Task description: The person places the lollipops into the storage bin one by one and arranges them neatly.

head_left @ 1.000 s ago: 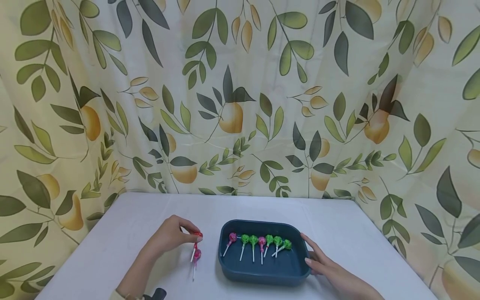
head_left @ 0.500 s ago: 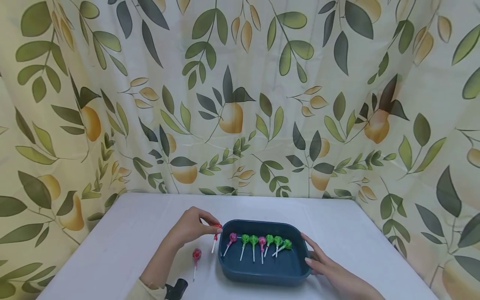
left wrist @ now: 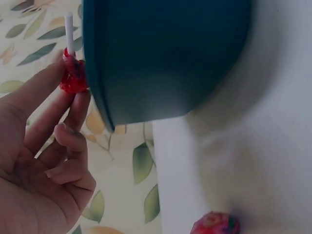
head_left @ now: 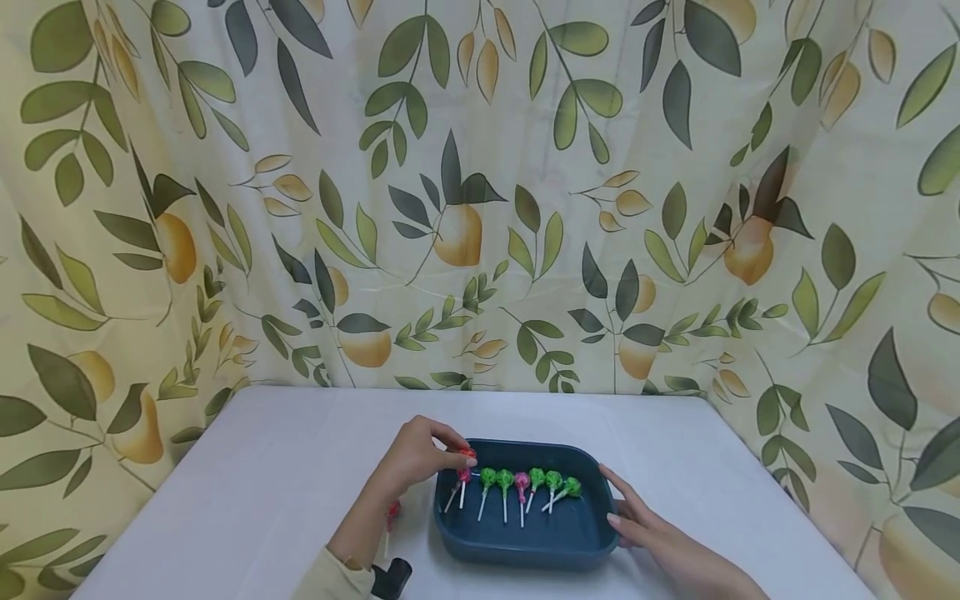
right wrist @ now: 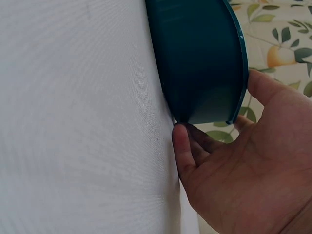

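Observation:
My left hand (head_left: 422,454) pinches a red-wrapped lollipop (left wrist: 74,78) by its head, between thumb and fingertips. In the head view it is over the left end of a dark blue tray (head_left: 525,548), its white stick pointing down. Inside the tray lie several lollipops in a row: a pink one (head_left: 522,481) among green ones (head_left: 505,481), and another pink one partly covered by the held lollipop. My right hand (head_left: 651,529) touches the tray's right end, its fingers spread against the rim and outer wall.
One more red lollipop (head_left: 393,510) lies on the white table (head_left: 300,467) left of the tray, partly hidden by my left forearm. A leaf-and-fruit patterned curtain (head_left: 480,208) hangs behind the table.
My left hand has carried the red lollipop rightward from the table, beside another lollipop, to above the tray's left end. My right hand and the tray stay put.

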### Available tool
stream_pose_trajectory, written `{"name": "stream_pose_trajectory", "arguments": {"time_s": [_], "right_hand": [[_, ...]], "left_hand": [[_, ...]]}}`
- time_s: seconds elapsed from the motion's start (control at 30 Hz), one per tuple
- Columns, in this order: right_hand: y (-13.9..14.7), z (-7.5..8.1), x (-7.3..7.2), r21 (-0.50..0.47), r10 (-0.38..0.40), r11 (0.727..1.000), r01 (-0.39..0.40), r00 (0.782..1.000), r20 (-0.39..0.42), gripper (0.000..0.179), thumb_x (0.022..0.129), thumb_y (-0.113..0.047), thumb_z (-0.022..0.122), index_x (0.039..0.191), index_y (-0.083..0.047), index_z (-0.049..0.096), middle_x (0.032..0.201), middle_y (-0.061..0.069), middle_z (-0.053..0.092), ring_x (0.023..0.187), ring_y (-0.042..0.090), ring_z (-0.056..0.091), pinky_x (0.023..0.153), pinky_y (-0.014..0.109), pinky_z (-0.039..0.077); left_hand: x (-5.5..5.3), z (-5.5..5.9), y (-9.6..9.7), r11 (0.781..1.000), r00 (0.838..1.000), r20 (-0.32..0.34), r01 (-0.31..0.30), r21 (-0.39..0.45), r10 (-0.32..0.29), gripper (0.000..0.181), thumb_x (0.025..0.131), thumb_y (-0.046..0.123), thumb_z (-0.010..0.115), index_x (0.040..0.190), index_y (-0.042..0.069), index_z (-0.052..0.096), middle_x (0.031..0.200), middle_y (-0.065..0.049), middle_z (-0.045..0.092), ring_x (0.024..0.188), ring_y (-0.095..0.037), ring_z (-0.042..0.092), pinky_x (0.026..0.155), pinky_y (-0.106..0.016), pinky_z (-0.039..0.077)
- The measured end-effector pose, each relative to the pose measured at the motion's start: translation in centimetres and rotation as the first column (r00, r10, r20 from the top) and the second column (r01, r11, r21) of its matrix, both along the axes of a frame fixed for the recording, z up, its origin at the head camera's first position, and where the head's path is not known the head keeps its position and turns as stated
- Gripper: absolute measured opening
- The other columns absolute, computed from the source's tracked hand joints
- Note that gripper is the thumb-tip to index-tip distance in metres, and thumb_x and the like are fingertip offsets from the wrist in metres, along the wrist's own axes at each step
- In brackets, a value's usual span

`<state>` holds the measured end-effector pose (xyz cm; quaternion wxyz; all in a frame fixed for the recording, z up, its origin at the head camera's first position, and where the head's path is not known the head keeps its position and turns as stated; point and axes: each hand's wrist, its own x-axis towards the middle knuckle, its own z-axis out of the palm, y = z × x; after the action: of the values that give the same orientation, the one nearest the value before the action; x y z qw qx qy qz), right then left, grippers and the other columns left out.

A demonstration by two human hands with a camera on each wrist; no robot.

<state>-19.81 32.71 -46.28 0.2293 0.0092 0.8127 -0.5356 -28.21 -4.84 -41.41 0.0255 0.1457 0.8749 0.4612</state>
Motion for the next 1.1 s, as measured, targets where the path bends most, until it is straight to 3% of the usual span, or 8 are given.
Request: {"name": "stream_pose_trajectory", "arguments": {"time_s": [0.17,0.47,0.77,0.9,1.1], "right_hand": [[-0.1,0.0,-0.1,0.018,-0.017,1.0,0.017,1.0,-0.005,0.077,0.105,-0.06,0.047,0.166,-0.038,0.005,0.161,0.035,0.022,0.132,0.054,0.044,0.097,0.083,0.025],[0.0,-0.2,-0.1,0.028,-0.016,0.999,0.017,1.0,-0.017,0.076,0.106,-0.058,0.047,0.166,-0.037,0.006,0.16,0.035,0.024,0.129,0.051,0.047,0.097,0.083,0.025],[0.0,-0.3,-0.3,0.04,-0.01,0.999,0.011,1.0,-0.02,0.076,0.105,-0.058,0.048,0.166,-0.038,0.007,0.159,0.034,0.026,0.13,0.051,0.047,0.099,0.082,0.024],[-0.1,-0.2,-0.3,0.038,-0.013,0.999,0.014,1.0,-0.012,0.076,0.105,-0.059,0.048,0.166,-0.038,0.007,0.159,0.034,0.025,0.13,0.051,0.046,0.099,0.082,0.024],[-0.2,-0.2,-0.4,0.033,-0.03,0.999,0.03,1.0,-0.001,0.076,0.105,-0.058,0.047,0.166,-0.037,0.008,0.159,0.035,0.024,0.13,0.052,0.045,0.099,0.083,0.023]], "left_hand": [[-0.2,-0.5,0.8,1.0,1.0,-0.03,-0.005,0.011,0.005,0.016,0.08,0.024,0.092,0.088,0.016,0.082,0.089,0.004,0.072,0.088,-0.02,0.059,0.068,-0.034,0.052],[0.0,-1.6,2.0,0.996,0.998,-0.062,-0.035,-0.078,0.03,0.013,0.08,0.022,0.093,0.086,0.018,0.082,0.093,0.002,0.07,0.097,-0.024,0.062,0.087,-0.045,0.057],[0.4,-2.4,2.3,0.982,0.995,-0.082,-0.073,-0.174,0.06,0.016,0.077,0.025,0.094,0.085,0.018,0.082,0.096,0.0,0.07,0.105,-0.028,0.063,0.097,-0.056,0.049],[0.5,-2.9,2.4,0.97,0.991,-0.121,-0.088,-0.228,0.062,0.018,0.076,0.026,0.095,0.085,0.018,0.083,0.091,0.003,0.069,0.102,-0.027,0.063,0.094,-0.055,0.051],[0.8,-3.4,2.9,0.945,0.981,-0.185,-0.113,-0.308,0.057,0.021,0.074,0.03,0.096,0.085,0.018,0.083,0.08,0.007,0.063,0.085,-0.017,0.059,0.078,-0.043,0.054]]}}
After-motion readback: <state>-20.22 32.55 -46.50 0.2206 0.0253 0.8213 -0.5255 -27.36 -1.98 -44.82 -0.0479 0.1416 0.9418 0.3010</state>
